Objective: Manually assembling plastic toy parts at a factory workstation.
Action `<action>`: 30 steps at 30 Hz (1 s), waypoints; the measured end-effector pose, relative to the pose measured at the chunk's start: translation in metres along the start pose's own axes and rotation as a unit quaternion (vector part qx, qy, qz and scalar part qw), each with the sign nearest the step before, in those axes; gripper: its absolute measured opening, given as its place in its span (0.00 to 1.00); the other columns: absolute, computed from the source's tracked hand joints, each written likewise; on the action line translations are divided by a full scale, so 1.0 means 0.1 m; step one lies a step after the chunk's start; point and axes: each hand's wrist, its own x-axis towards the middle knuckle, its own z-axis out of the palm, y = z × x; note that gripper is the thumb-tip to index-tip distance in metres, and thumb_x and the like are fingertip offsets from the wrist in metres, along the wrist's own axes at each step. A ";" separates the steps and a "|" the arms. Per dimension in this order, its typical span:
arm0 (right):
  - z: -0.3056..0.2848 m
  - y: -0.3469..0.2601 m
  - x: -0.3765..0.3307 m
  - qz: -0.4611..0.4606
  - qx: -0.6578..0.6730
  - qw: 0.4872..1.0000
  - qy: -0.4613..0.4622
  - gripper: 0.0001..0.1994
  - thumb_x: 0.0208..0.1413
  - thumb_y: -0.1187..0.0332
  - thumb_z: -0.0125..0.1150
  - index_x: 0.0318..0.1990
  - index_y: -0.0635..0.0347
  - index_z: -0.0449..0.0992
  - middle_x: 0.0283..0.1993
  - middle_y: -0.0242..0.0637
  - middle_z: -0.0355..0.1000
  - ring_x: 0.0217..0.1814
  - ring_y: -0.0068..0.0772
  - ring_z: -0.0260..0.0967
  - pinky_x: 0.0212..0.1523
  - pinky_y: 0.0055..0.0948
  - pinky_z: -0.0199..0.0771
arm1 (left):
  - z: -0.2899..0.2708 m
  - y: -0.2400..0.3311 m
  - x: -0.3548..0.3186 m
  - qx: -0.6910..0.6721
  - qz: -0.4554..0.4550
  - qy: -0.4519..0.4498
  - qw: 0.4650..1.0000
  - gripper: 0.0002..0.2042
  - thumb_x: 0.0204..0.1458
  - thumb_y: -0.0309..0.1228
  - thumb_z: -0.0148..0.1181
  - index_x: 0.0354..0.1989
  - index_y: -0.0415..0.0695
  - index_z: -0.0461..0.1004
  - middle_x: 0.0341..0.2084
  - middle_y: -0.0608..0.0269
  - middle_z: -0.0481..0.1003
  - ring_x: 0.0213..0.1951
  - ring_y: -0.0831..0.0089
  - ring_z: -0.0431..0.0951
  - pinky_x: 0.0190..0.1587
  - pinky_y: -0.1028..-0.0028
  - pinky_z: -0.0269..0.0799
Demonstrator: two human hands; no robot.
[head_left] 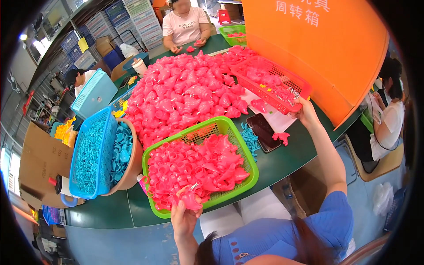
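Head view, looking down: are your two hands together or apart?

— Well apart. Your left hand (182, 223) pinches a glossy pink piece (191, 201), a small silvery tip (194, 186) showing at its top, over the near side of a green basket (229, 192). Your right hand (308, 114) reaches forward, its fingers at the near corner of a red basket (270, 96); whether they grip or only touch it, the view can't tell you.

— What lies around them?

— Ahead of your left hand, pink rings and parts fill the green basket; beyond rises a large pink heap (176, 92). Left of your right hand and nearer you lies a dark phone (264, 132), a loose pink part (281, 138) beside it.

— What might go wrong?

— Tugging that corner could tip the red basket and spill its silvery bits (287, 93). Slack left fingers could lose your piece among lookalikes. A sweeping right forearm might knock the loose part off the table (304, 141).
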 end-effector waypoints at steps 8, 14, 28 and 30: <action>0.29 -0.17 0.46 -0.028 0.006 0.999 -0.027 0.11 0.47 0.63 0.47 0.35 0.58 0.68 0.27 0.36 0.70 0.23 0.28 0.65 0.22 0.26 0.63 | 0.00 -0.04 0.04 -0.005 -0.018 -0.003 1.000 0.18 0.58 0.38 0.40 0.51 0.37 0.59 0.30 0.53 0.71 0.24 0.77 0.66 0.21 0.80 0.61; 1.13 -0.41 1.72 -0.030 0.067 0.996 -0.046 0.09 0.47 0.65 0.48 0.33 0.59 0.67 0.29 0.41 0.69 0.25 0.40 0.70 0.28 0.38 0.73 | -0.04 -0.01 0.00 -0.005 0.000 0.001 1.000 0.20 0.57 0.38 0.41 0.53 0.38 0.57 0.30 0.51 0.70 0.24 0.77 0.66 0.21 0.80 0.60; 2.18 -0.53 2.63 -0.028 0.023 0.999 0.039 0.12 0.44 0.70 0.47 0.37 0.66 0.66 0.30 0.47 0.69 0.25 0.45 0.71 0.25 0.41 0.77 | -0.26 0.17 -0.06 -0.011 0.032 0.046 0.998 0.22 0.57 0.37 0.41 0.55 0.35 0.53 0.29 0.49 0.70 0.22 0.75 0.66 0.19 0.80 0.60; 2.24 -0.55 2.64 -0.024 0.041 0.998 0.040 0.12 0.45 0.71 0.46 0.38 0.66 0.65 0.32 0.48 0.69 0.26 0.46 0.72 0.25 0.41 0.77 | -0.27 0.18 -0.07 -0.014 0.029 0.052 0.998 0.22 0.57 0.37 0.41 0.55 0.35 0.53 0.29 0.49 0.70 0.22 0.75 0.66 0.19 0.80 0.60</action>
